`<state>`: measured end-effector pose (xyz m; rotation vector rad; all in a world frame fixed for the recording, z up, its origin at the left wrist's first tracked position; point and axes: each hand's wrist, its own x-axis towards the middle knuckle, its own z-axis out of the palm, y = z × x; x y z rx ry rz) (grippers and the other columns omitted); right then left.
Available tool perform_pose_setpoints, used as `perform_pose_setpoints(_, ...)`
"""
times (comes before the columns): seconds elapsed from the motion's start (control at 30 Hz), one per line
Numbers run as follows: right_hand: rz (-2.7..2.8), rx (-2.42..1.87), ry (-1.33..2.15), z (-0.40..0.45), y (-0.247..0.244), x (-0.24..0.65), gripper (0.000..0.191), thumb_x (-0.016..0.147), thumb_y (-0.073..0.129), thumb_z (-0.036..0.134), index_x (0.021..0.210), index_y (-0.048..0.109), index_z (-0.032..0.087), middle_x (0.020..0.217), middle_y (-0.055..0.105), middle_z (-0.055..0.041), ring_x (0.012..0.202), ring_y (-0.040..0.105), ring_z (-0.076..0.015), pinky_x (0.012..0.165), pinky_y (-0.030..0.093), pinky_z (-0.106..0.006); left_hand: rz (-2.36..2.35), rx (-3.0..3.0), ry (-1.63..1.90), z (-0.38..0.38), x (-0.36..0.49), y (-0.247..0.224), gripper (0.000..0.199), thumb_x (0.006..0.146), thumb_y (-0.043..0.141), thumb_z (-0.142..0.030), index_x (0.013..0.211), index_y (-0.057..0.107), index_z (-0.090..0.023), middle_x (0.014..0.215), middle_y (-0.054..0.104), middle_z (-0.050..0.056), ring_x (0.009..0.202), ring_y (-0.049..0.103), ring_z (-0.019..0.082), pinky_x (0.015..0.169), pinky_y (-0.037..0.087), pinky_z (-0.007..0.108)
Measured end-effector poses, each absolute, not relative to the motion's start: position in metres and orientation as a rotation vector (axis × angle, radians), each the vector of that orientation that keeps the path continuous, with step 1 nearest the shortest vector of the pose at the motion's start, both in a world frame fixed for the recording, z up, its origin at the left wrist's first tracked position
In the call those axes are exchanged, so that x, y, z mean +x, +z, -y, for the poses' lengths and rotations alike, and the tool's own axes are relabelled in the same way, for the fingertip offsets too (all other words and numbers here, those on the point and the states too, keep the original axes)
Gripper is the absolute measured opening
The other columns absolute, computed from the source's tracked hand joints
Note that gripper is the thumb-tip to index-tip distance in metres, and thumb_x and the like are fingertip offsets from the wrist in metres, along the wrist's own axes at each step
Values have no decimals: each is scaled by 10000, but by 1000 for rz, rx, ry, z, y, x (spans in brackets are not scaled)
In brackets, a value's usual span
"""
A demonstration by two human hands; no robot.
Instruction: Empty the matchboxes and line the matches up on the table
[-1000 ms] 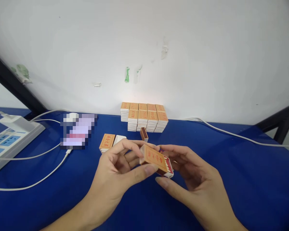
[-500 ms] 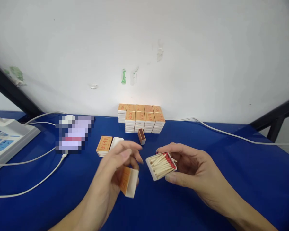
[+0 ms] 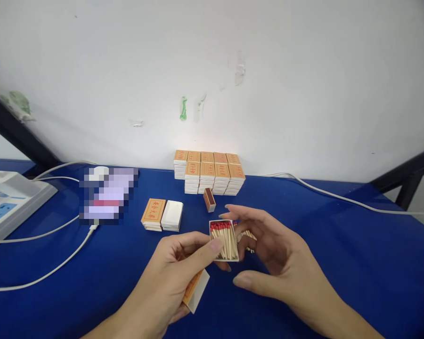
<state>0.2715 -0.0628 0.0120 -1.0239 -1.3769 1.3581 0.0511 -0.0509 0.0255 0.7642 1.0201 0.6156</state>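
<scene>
My left hand (image 3: 183, 268) pinches a matchbox tray (image 3: 224, 241) full of red-tipped matches, its thumb lying on top of them. Lower in the same hand sits the orange matchbox sleeve (image 3: 196, 291), its white end facing me. Beside the tray's right edge is my right hand (image 3: 268, 254), thumb well apart from its curved fingers; whether a finger touches the tray I cannot tell. Loose matches (image 3: 247, 238) show behind those fingers, partly hidden. Just beyond the tray, a matchbox sleeve (image 3: 209, 200) stands on its side with the brown striker strip up.
Stacked matchboxes (image 3: 212, 172) stand by the wall. Left of centre lie orange sleeves (image 3: 153, 214) next to white trays (image 3: 172, 215). A blurred phone (image 3: 109, 195), white cables and a power strip (image 3: 7, 212) occupy the left of the blue table (image 3: 356, 254).
The tray of matches has passed from my right hand to my left and turned, red tips now pointing away. My right hand has let go, its thumb spread apart. The sleeve stays in my left hand.
</scene>
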Motion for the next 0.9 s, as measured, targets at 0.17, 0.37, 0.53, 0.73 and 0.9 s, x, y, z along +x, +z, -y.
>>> perform_pose_setpoints(0.17,1364,-1031,1258,64,11,262,558,837,986,275,1327,748,396,1154,812,-3,930,723,-182,848,609,-339,-1036,750,620,51,52,25,372,841,939,-551,897,768,-226,530,367,-105,453,190,42,388,92,173)
perform_pose_setpoints(0.37,1307,-926,1345,61,7,262,542,857,969,262,1345,761,375,1130,831,-20,895,777,-195,823,642,-356,-967,813,611,50,50,21,434,875,889,-624,830,740,-220,489,317,-109,407,190,45,357,93,192)
perform_pose_setpoints(0.53,1234,-965,1275,57,9,278,531,852,970,272,1336,788,392,1282,830,-23,1038,795,-203,881,670,-314,-853,844,545,53,51,25,560,912,764,-772,921,761,-212,648,592,-35,401,317,34,340,133,188)
perform_pose_setpoints(0.73,1154,-1261,1070,55,8,346,531,817,986,387,1315,806,363,1410,798,-57,1358,708,-301,1085,634,-386,-857,826,302,53,51,33,560,944,724,-742,925,766,-184,753,670,15,440,347,37,351,119,188)
perform_pose_setpoints(0.9,1181,-1538,1110,67,-7,402,616,793,989,454,1367,790,360,1514,741,-60,1486,612,-358,1228,535,-475,-821,813,122,49,49,35,525,845,869,-676,1022,762,-194,779,668,4,451,376,36,348,150,185)
